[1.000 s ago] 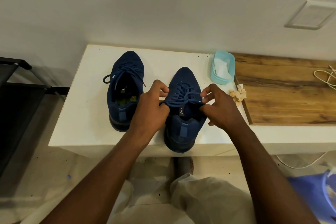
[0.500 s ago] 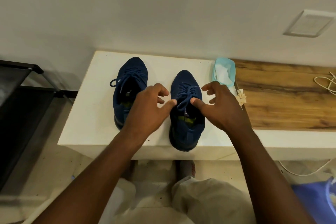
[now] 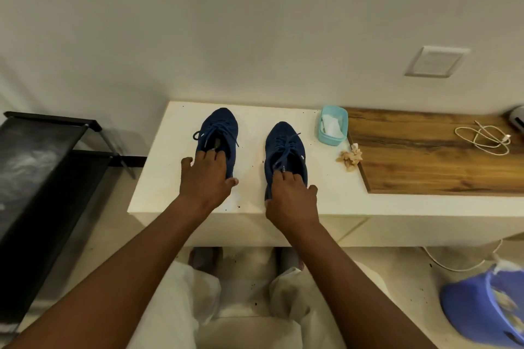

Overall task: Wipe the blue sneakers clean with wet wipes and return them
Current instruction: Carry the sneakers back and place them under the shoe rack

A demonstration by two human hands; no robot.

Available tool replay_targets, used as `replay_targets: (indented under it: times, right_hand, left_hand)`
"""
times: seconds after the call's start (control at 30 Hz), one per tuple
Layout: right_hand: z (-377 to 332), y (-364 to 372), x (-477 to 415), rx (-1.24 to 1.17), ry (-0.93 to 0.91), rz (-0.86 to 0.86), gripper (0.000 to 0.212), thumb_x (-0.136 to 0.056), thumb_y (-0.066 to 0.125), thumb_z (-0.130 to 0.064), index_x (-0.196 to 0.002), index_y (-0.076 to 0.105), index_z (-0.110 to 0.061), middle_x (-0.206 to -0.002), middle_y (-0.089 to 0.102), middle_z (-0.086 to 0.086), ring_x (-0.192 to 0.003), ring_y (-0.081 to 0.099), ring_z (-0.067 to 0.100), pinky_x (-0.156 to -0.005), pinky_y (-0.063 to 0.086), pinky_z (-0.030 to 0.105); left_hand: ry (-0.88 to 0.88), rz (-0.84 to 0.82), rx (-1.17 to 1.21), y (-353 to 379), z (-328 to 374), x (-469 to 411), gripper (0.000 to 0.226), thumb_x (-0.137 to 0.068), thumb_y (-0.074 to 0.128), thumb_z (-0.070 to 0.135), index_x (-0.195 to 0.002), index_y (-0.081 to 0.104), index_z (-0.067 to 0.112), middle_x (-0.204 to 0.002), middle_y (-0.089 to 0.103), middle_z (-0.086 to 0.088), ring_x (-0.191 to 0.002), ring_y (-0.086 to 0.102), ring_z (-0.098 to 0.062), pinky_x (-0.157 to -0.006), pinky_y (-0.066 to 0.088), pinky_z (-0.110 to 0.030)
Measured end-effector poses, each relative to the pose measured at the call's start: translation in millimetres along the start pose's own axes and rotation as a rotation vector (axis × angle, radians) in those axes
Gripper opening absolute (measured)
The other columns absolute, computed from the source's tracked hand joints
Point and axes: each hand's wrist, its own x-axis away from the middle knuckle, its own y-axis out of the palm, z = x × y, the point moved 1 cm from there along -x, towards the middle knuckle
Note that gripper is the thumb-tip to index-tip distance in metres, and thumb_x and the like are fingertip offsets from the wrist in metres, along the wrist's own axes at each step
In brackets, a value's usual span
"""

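Head view puts us above a white counter (image 3: 158, 178), and we take the pale blue wipe tub (image 3: 332, 139) at its back edge as our marker; a white sheet shows inside it. Near the tub, on the side away from the wooden inlay (image 3: 425, 161), stands the near sneaker (image 3: 285, 144), dark blue, toe to the wall. Beyond it from the tub, across a strip of bare counter, stands the far sneaker (image 3: 221, 129), roughly parallel, with its laces loose. Our hands are apart, one on each shoe. The right hand (image 3: 292, 198) clasps the heel of the near sneaker, fingers curled into its collar. The left hand (image 3: 205, 177) grips the heel of the far sneaker, fingers tucked into the opening and thumb outside. A crumpled tan wad (image 3: 350, 157) lies just in front of the tub, at the inlay's edge. On the inlay, well apart from the tub, a white cable (image 3: 485, 140) lies coiled. Past the far sneaker from the tub, off the counter, stands a black rack (image 3: 42, 164), and a blue bucket (image 3: 482, 306) sits on the floor on the inlay side.
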Motion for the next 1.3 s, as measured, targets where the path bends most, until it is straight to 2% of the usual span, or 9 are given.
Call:
replay_targets:
  times: [0.1,0.27,0.5,0.73,0.83,0.93,1.13,1.23,1.3]
  right_hand:
    - [2.2,5.5,-4.8,-0.016,-0.019,0.046,0.045,-0.087,0.059,-0.015,-0.130,0.047,-0.011,-0.119,0.061,0.007,-0.107,0.056,0.026,-0.082,0.048,0.043]
    - [9.8,-10.3,-18.7,-0.093,-0.013,-0.103,0.023,-0.095,0.053,-0.025,-0.114,0.056,-0.011,-0.104,0.064,0.009,-0.094,0.061,0.029,-0.078,0.052,0.039]
    - [9.1,-29.4,-20.7,-0.040,-0.078,-0.030,0.014,-0.095,0.053,-0.016,-0.097,0.065,-0.010,-0.091,0.067,0.007,-0.072,0.058,0.023,-0.063,0.047,0.031]
    - [-18.1,-75.7,-9.0,0.003,-0.151,0.122,0.014,-0.096,0.053,-0.020,-0.098,0.065,-0.013,-0.085,0.066,0.005,-0.072,0.061,0.023,-0.065,0.050,0.032]
    - [-33.5,-97.2,-15.8,0.017,-0.195,0.204,0.010,-0.094,0.056,-0.017,-0.092,0.065,-0.014,-0.072,0.057,0.001,-0.064,0.057,0.021,-0.061,0.048,0.031]
    - [-50.5,-117.7,-30.9,0.047,-0.252,0.253,0.006,-0.093,0.055,-0.015,-0.091,0.061,-0.016,-0.061,0.043,-0.005,-0.059,0.048,0.018,-0.059,0.040,0.030]
    - [-72.5,-128.4,-77.4,0.037,-0.360,0.331,0.006,-0.094,0.053,-0.018,-0.099,0.057,-0.018,-0.072,0.047,-0.002,-0.070,0.049,0.022,-0.070,0.034,0.034]
    - [-85.0,-114.5,-110.0,-0.012,-0.416,0.340,0.011,-0.089,0.056,-0.019,-0.100,0.058,-0.019,-0.075,0.049,-0.003,-0.073,0.044,0.020,-0.070,0.032,0.034]
    - [-92.7,-102.3,-129.6,-0.018,-0.449,0.346,0.013,-0.086,0.059,-0.019,-0.099,0.060,-0.019,-0.078,0.057,-0.002,-0.076,0.049,0.021,-0.069,0.032,0.034]
  left_hand:
    - [-0.035,-0.089,0.023,-2.6,-9.1,-8.2,0.041,-0.096,0.054,0.050,-0.124,0.053,0.019,-0.124,0.058,-0.001,-0.121,0.051,-0.025,-0.096,0.040,-0.047]
    - [0.028,-0.202,0.194,-4.6,-9.6,-7.1,0.020,-0.096,0.059,0.030,-0.110,0.055,0.016,-0.108,0.062,-0.007,-0.094,0.059,-0.027,-0.076,0.051,-0.039]
    - [0.039,-0.092,0.173,-14.1,-7.8,17.6,0.009,-0.095,0.058,0.025,-0.096,0.054,0.017,-0.096,0.058,-0.002,-0.082,0.051,-0.020,-0.069,0.046,-0.034]
    - [0.055,0.050,0.230,-64.7,-3.6,33.6,0.006,-0.092,0.061,0.024,-0.095,0.061,0.019,-0.095,0.064,-0.002,-0.080,0.060,-0.023,-0.066,0.048,-0.033]
    - [0.063,0.097,0.228,-83.4,-5.3,33.7,0.007,-0.090,0.061,0.024,-0.095,0.062,0.020,-0.095,0.063,-0.002,-0.082,0.059,-0.024,-0.063,0.039,-0.030]
    - [0.051,0.168,0.217,-103.4,-7.9,30.3,0.009,-0.091,0.060,0.024,-0.098,0.063,0.019,-0.097,0.065,-0.003,-0.086,0.061,-0.027,-0.065,0.040,-0.031]
    - [0.004,0.337,0.145,-129.6,-21.7,1.6,0.008,-0.095,0.057,0.026,-0.098,0.064,0.023,-0.093,0.066,0.001,-0.083,0.053,-0.021,-0.065,0.037,-0.033]
    - [-0.020,0.368,0.136,-120.2,-35.9,-25.7,0.009,-0.094,0.058,0.025,-0.096,0.067,0.025,-0.084,0.064,0.004,-0.078,0.049,-0.019,-0.061,0.035,-0.032]
    - [-0.036,0.361,0.142,-110.5,-45.7,-40.6,0.009,-0.092,0.060,0.025,-0.095,0.069,0.027,-0.083,0.066,0.005,-0.079,0.054,-0.020,-0.059,0.038,-0.032]
